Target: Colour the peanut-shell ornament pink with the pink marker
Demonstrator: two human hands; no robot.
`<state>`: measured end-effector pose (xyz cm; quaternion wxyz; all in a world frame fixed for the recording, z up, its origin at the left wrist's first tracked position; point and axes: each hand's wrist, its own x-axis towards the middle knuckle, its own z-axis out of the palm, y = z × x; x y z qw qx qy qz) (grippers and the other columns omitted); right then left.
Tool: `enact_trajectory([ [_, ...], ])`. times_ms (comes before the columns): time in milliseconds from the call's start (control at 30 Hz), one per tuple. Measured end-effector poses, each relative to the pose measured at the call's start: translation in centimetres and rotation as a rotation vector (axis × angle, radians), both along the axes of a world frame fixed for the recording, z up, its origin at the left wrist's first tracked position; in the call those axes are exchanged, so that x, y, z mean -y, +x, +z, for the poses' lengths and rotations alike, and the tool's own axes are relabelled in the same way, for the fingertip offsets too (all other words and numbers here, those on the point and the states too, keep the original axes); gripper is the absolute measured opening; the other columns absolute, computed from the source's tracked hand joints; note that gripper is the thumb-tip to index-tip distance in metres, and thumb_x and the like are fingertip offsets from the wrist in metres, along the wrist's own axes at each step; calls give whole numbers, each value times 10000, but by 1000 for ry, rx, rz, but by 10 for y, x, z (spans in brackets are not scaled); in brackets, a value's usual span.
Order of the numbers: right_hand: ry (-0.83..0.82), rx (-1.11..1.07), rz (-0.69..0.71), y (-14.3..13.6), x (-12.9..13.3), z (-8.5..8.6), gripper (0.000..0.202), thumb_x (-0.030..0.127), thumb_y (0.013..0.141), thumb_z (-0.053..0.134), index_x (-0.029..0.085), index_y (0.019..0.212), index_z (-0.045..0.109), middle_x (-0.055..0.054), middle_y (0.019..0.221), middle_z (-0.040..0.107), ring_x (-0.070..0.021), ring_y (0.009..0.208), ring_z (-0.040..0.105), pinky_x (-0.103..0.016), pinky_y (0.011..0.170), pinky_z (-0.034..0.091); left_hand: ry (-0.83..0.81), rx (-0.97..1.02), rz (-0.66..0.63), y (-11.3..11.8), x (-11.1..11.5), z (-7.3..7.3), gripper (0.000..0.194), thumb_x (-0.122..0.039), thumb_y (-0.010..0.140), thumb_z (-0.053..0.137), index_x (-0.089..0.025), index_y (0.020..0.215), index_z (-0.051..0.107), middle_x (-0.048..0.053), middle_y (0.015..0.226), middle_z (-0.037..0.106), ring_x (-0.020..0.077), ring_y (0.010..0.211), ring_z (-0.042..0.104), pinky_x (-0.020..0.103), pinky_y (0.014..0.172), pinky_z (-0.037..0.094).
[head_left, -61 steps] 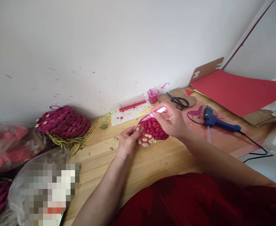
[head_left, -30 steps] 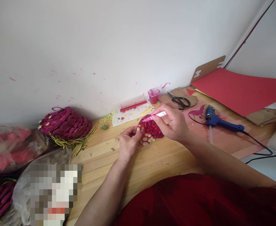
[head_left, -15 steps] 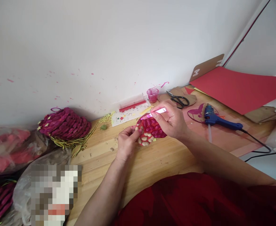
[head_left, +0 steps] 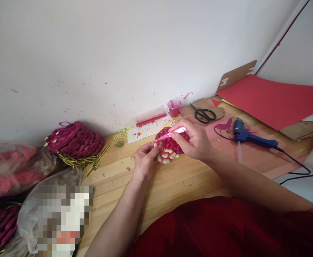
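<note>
My left hand (head_left: 145,157) pinches the left edge of a red craft piece (head_left: 161,156) covered with peanuts, above the wooden table. Bare tan peanuts (head_left: 166,156) lie along its near left part, while those on the far and right part are wet magenta. In my right hand (head_left: 195,140) is a white-handled paintbrush (head_left: 180,130), gripped between thumb and fingers. Its pink-smeared tip points left and meets the peanuts near the piece's far left edge. My right hand hides part of the craft's right side.
Behind my hands stand a cup of pink paint (head_left: 174,107), a star sticker sheet (head_left: 143,132) and scissors (head_left: 204,114) on cardboard. A blue glue gun (head_left: 255,138) with a cord lies right, near red card (head_left: 274,98). A painted peanut craft (head_left: 77,140) and plastic bags (head_left: 30,214) are left.
The brush has tilted a little and its tip has shifted slightly left and down over the peanuts. My left hand keeps its hold. The whole view has shifted slightly.
</note>
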<state>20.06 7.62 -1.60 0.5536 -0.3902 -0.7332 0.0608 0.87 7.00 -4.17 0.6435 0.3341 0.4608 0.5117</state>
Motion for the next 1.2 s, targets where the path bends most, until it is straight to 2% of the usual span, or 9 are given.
enact_trajectory([
  [133, 1, 12, -34, -1, 0, -1, 38, 239, 957, 678, 223, 956, 711, -57, 895, 753, -237, 923, 678, -413, 830, 504, -36, 26, -2, 0, -1, -2, 511, -360, 439, 1067, -119, 811, 812, 63, 748, 795, 152, 584, 696, 276, 577, 591],
  [233, -2, 14, 0, -3, 0, -1, 38, 231, 953, 679, 220, 955, 716, -53, 899, 757, -235, 916, 682, -418, 843, 505, -39, 32, -24, -1, -3, -5, 535, -350, 449, 1071, -109, 862, 830, 79, 799, 812, 165, 631, 722, 282, 609, 607],
  [600, 14, 61, -44, -3, -2, -4, 45, 228, 954, 671, 212, 949, 713, -55, 883, 757, -241, 909, 676, -434, 850, 488, -53, 41, -26, -1, -5, -6, 541, -310, 413, 1076, -112, 853, 831, 74, 795, 809, 162, 645, 716, 285, 641, 601],
  [900, 43, 86, -19, -9, 3, -3, 34, 223, 960, 669, 229, 941, 697, -27, 870, 772, -225, 903, 689, -429, 861, 467, 131, -161, -20, -2, -1, -9, 494, -421, 552, 1007, -139, 919, 836, 62, 801, 810, 161, 657, 714, 274, 667, 589],
  [1033, 72, 98, -69, -9, 5, -1, 28, 232, 958, 677, 224, 949, 702, -33, 886, 774, -229, 928, 686, -436, 878, 443, 130, -220, -10, -2, -1, -7, 454, -407, 554, 979, -137, 888, 833, 57, 780, 801, 157, 643, 702, 263, 652, 579],
  [1200, 64, 137, -20, -9, 5, -1, 20, 226, 962, 670, 237, 960, 687, -13, 882, 780, -220, 917, 690, -434, 882, 431, 176, -314, 16, -2, -1, -8, 371, -345, 582, 950, -150, 875, 831, 33, 754, 783, 129, 618, 660, 233, 623, 545],
])
